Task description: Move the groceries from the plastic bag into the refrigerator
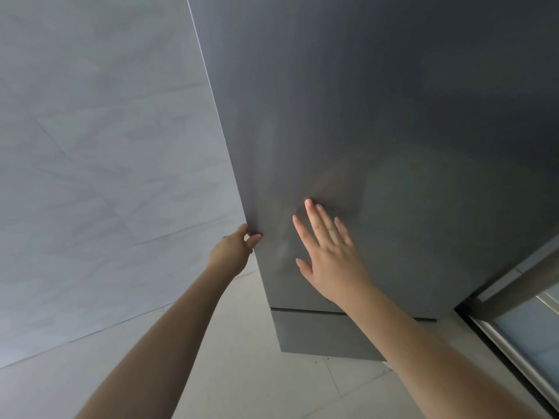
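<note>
A tall dark grey refrigerator [378, 101] fills the upper right of the head view, its upper door shut against the body. My left hand [234, 252] grips the left edge of that door, fingers curled around it and thumb on the front. My right hand [328, 252] lies flat on the door's front with fingers spread, holding nothing. Below the upper door a seam separates a lower drawer front [317, 334]. The plastic bag and groceries are out of view.
A pale grey tiled wall [106, 176] stands close on the left of the refrigerator. Light floor tiles [257, 388] lie underfoot. A dark-framed glass door or window [520, 313] is at the lower right.
</note>
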`<state>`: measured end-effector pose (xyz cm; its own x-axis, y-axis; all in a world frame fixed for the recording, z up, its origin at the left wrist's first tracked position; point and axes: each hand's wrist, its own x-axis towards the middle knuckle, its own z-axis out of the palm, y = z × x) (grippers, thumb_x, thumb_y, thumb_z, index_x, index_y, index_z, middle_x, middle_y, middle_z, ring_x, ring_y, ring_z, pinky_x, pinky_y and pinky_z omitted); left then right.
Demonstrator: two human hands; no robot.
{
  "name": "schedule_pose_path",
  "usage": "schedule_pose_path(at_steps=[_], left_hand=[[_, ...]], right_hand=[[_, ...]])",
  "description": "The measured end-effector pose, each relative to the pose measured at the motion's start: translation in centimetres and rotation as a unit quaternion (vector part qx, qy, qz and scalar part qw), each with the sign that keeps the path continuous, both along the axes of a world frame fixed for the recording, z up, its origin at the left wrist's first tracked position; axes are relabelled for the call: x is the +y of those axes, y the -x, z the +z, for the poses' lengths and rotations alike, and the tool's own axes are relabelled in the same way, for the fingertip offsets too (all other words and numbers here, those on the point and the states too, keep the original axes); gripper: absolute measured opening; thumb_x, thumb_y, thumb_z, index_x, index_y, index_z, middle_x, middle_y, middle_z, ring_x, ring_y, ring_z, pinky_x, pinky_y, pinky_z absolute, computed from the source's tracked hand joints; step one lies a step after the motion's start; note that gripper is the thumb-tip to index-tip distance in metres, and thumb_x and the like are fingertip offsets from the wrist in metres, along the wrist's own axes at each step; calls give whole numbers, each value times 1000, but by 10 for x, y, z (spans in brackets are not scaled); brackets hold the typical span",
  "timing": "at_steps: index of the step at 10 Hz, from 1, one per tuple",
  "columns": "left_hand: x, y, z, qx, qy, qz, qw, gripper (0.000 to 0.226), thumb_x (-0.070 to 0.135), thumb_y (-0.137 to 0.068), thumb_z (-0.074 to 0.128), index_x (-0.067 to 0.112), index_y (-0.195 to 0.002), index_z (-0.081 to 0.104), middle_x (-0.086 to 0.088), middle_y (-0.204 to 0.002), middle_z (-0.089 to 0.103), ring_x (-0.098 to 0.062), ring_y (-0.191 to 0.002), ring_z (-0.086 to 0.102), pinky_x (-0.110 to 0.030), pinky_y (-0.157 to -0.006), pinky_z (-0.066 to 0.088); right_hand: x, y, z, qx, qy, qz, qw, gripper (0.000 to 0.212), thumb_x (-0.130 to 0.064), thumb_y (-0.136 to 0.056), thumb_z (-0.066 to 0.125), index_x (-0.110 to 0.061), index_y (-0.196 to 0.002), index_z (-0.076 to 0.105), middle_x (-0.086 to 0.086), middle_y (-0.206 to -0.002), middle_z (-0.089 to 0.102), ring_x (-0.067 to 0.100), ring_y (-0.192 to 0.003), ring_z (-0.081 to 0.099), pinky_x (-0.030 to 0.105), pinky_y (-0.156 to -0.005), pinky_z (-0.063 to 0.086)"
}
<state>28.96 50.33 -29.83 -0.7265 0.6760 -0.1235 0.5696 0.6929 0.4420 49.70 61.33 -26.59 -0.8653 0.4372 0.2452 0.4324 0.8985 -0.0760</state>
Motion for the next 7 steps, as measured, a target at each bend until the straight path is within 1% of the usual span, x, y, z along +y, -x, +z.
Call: schedule_pose_path(at_steps=[1,2,3,4,5,6,7], left_hand=[[0,-22,12,63,133,-14,989,56,63,-97,30,22,-128,52,-7,-110,66,-31,-100,62,-33,-71,42],[-5,-48,21,156,144,-9,977,58,61,-97,28,19,-119,60,-4,-105,67,-28,-98,64,-33,-70,42],[-23,-65,25,273,42,-26,961,62,58,-93,23,19,-111,66,-1,-104,69,-27,-98,64,-36,-76,44],[-40,-76,23,268,20,-84,960,65,65,-88,25,28,-129,59,-1,-127,64,-26,-119,58,-44,-94,44],[-57,-90,26,241,62,-132,959,71,72,-88,19,38,-148,35,-1,-154,40,-26,-144,33,-51,-115,25],[-79,-95,31,250,67,-145,955,78,76,-87,4,39,-154,16,1,-163,22,-24,-151,14,-52,-120,10],[-110,-98,35,252,61,-137,956,84,75,-84,-10,36,-155,14,1,-164,18,-23,-152,9,-52,-121,6]], right_hand=[[0,-6,8,-3,13,25,1000,75,-54,-95,40,-19,-156,14,6,-165,-2,23,-151,5,46,-121,12],[3,-19,15,-22,56,38,997,77,-63,-92,21,-23,-156,6,3,-165,-4,24,-151,1,43,-122,6],[5,-35,18,-58,74,22,995,74,-64,-94,18,-27,-156,2,1,-165,-3,22,-151,0,41,-122,4],[2,-45,18,-81,92,5,992,71,-63,-94,4,-28,-155,4,-5,-165,3,19,-151,2,41,-122,5],[-11,-45,20,-95,104,-14,990,68,-59,-95,4,-27,-156,6,-7,-165,4,17,-151,3,40,-122,6],[-33,-43,19,-91,72,-26,993,85,-66,-84,-16,-27,-155,8,-5,-164,9,19,-151,8,41,-121,9],[-61,-39,14,-74,56,-37,995,78,-62,-90,-7,-25,-155,14,-1,-163,16,23,-150,15,44,-120,14]])
